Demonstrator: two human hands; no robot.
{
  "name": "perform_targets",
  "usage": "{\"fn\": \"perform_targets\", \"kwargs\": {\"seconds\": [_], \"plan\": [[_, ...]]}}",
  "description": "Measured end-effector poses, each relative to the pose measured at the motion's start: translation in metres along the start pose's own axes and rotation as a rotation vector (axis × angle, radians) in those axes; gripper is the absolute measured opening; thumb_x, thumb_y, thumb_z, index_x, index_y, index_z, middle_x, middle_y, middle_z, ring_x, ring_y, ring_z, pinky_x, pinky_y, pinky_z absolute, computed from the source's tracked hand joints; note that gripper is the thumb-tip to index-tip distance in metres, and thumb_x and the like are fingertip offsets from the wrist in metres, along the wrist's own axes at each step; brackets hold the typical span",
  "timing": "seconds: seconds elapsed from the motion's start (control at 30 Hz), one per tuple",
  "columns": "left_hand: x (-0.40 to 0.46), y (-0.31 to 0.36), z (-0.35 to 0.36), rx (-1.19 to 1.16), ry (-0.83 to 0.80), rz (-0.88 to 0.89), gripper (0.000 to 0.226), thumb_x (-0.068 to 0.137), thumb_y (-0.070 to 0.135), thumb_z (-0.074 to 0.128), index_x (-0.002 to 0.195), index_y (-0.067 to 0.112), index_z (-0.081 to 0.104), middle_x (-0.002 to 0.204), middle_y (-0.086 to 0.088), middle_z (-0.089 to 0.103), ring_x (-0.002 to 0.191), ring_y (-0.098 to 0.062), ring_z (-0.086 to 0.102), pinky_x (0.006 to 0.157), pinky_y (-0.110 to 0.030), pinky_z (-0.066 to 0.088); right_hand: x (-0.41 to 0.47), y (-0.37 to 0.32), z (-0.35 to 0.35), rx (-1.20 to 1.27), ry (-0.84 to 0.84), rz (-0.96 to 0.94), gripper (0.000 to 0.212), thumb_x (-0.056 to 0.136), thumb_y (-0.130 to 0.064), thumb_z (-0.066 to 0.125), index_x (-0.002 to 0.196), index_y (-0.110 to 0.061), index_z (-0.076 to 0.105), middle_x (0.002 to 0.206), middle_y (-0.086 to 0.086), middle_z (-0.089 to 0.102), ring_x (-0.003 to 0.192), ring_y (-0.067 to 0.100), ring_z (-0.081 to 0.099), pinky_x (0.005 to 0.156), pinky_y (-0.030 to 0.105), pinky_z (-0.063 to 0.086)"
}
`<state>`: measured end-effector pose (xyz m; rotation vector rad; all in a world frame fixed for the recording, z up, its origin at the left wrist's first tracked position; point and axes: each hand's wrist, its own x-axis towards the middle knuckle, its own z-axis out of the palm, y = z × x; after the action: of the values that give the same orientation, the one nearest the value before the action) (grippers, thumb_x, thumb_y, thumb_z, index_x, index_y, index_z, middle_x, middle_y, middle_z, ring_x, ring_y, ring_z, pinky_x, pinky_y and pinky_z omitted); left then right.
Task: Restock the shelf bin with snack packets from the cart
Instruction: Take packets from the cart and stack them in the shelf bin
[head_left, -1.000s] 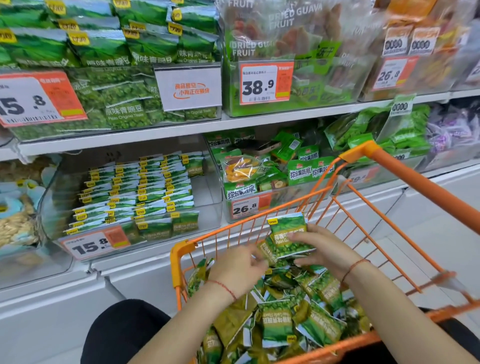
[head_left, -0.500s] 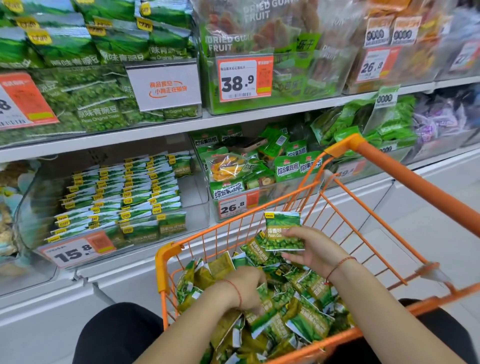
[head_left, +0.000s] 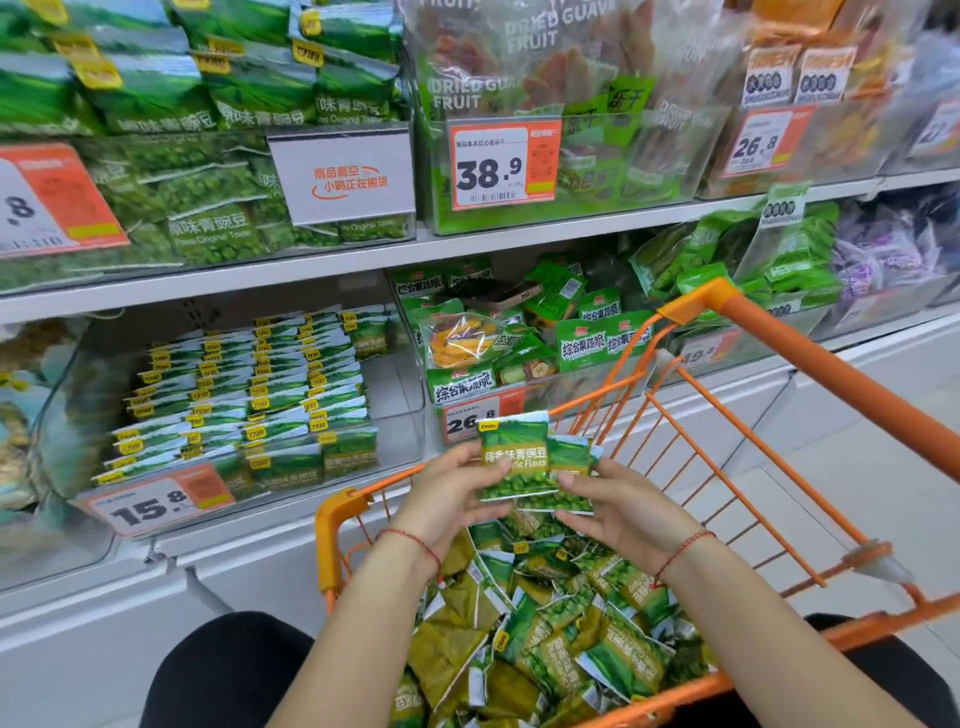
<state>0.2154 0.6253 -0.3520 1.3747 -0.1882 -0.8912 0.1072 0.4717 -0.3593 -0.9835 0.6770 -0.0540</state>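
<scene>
Both hands are holding a small stack of green packets (head_left: 514, 457) upright above the cart (head_left: 810, 364). The left hand (head_left: 447, 499) is gripping the stack's left edge, thumb lying across the front packet near its printed text. The right hand (head_left: 618, 512) is pinching the right side, where a second packet is sticking out behind the first. Each wrist is wearing a thin red string.

Below the hands, the cart is carrying a loose heap (head_left: 561, 639) of the same green packets, lying at all angles. The bin (head_left: 400, 379) is sitting on the lower shelf, left of the cart, behind a 15.8 price tag (head_left: 156, 501). Neat rows (head_left: 249, 384) of matching packets are filling its left and middle part, while its right side is showing bare clear wall.
</scene>
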Motion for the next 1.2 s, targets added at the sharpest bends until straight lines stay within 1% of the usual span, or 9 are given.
{"fn": "perform_targets", "kwargs": {"seconds": [0.17, 0.3, 0.47, 0.57, 0.7, 0.8, 0.93, 1.03, 1.2], "plan": [[0.004, -0.013, 0.004, 0.228, 0.018, 0.175, 0.019, 0.09, 0.009, 0.06, 0.108, 0.015, 0.062, 0.1, 0.006, 0.066, 0.095, -0.013, 0.062, 0.065, -0.013, 0.046, -0.004, 0.001, 0.002, -0.07, -0.017, 0.007, 0.116, 0.063, -0.011, 0.078, 0.152, -0.012, 0.003, 0.157, 0.011, 0.019, 0.133, 0.024, 0.041, 0.072, 0.028, 0.058], [0.001, -0.018, 0.01, 0.133, -0.067, 0.12, 0.016, 0.095, 0.007, 0.052, 0.1, 0.016, 0.063, 0.096, 0.005, 0.069, 0.087, -0.007, 0.066, 0.072, -0.012, 0.05, -0.001, 0.0, 0.003, -0.007, -0.092, 0.011, 0.115, 0.061, -0.012, 0.085, 0.151, -0.01, 0.014, 0.145, 0.013, 0.04, 0.125, 0.026, 0.048, 0.075, 0.033, 0.059], [0.009, -0.025, 0.006, 0.217, -0.062, 0.074, 0.016, 0.092, 0.005, 0.056, 0.09, 0.016, 0.068, 0.093, 0.0, 0.072, 0.09, -0.016, 0.066, 0.09, -0.03, 0.05, -0.004, 0.002, 0.01, -0.133, -0.046, -0.075, 0.076, 0.089, -0.008, 0.057, 0.15, -0.004, 0.011, 0.123, 0.001, 0.052, 0.097, 0.012, 0.06, 0.073, 0.029, 0.059], [0.009, -0.025, 0.006, 0.247, -0.052, 0.044, 0.01, 0.09, 0.008, 0.059, 0.096, 0.004, 0.066, 0.098, -0.01, 0.065, 0.091, -0.021, 0.059, 0.085, -0.03, 0.046, -0.004, 0.007, 0.015, -0.293, 0.011, -0.138, 0.052, 0.097, -0.011, 0.047, 0.145, -0.01, 0.026, 0.107, -0.009, 0.053, 0.085, 0.002, 0.058, 0.068, 0.022, 0.053], [0.002, -0.024, 0.014, 0.282, -0.067, 0.08, 0.015, 0.098, 0.021, 0.05, 0.096, 0.029, 0.063, 0.098, 0.012, 0.067, 0.096, -0.009, 0.062, 0.088, -0.025, 0.046, -0.004, 0.009, 0.019, -0.39, 0.03, -0.163, 0.036, 0.1, -0.004, 0.039, 0.134, -0.014, 0.037, 0.111, -0.005, 0.054, 0.088, 0.004, 0.059, 0.074, 0.023, 0.054], [0.003, -0.028, 0.017, 0.427, 0.064, 0.192, 0.016, 0.1, 0.028, 0.043, 0.091, 0.033, 0.055, 0.087, 0.018, 0.058, 0.082, 0.002, 0.054, 0.072, -0.01, 0.04, -0.004, 0.009, 0.02, -0.319, 0.014, -0.139, 0.056, 0.097, -0.003, 0.045, 0.147, -0.014, 0.022, 0.099, -0.007, 0.041, 0.082, 0.005, 0.053, 0.08, 0.029, 0.055], [0.012, -0.036, 0.012, 0.468, 0.29, 0.305, 0.045, 0.098, 0.041, 0.04, 0.078, 0.006, 0.061, 0.071, -0.009, 0.056, 0.068, -0.022, 0.051, 0.063, -0.032, 0.037, -0.011, 0.006, 0.025, -0.248, -0.117, -0.093, 0.038, 0.093, 0.002, 0.051, 0.12, -0.023, 0.041, 0.077, -0.009, 0.045, 0.062, 0.002, 0.055, 0.091, 0.044, 0.051], [0.01, -0.036, 0.015, 0.496, 0.423, 0.359, 0.044, 0.1, 0.03, 0.041, 0.062, 0.008, 0.047, 0.056, -0.008, 0.04, 0.056, -0.022, 0.038, 0.052, -0.029, 0.024, -0.013, 0.007, 0.026, -0.263, -0.115, -0.081, 0.052, 0.09, 0.001, 0.056, 0.13, -0.025, 0.034, 0.081, -0.012, 0.041, 0.066, 0.0, 0.056, 0.095, 0.046, 0.049], [0.007, -0.036, 0.024, 0.442, 0.616, 0.428, 0.027, 0.101, 0.028, 0.037, 0.091, 0.023, 0.061, 0.07, 0.002, 0.056, 0.063, -0.011, 0.049, 0.053, -0.023, 0.033, -0.024, 0.006, 0.04, -0.308, -0.164, -0.074, 0.04, 0.088, -0.002, 0.057, 0.108, -0.034, 0.044, 0.095, -0.015, 0.047, 0.072, -0.006, 0.063, 0.079, 0.03, 0.056]]}}
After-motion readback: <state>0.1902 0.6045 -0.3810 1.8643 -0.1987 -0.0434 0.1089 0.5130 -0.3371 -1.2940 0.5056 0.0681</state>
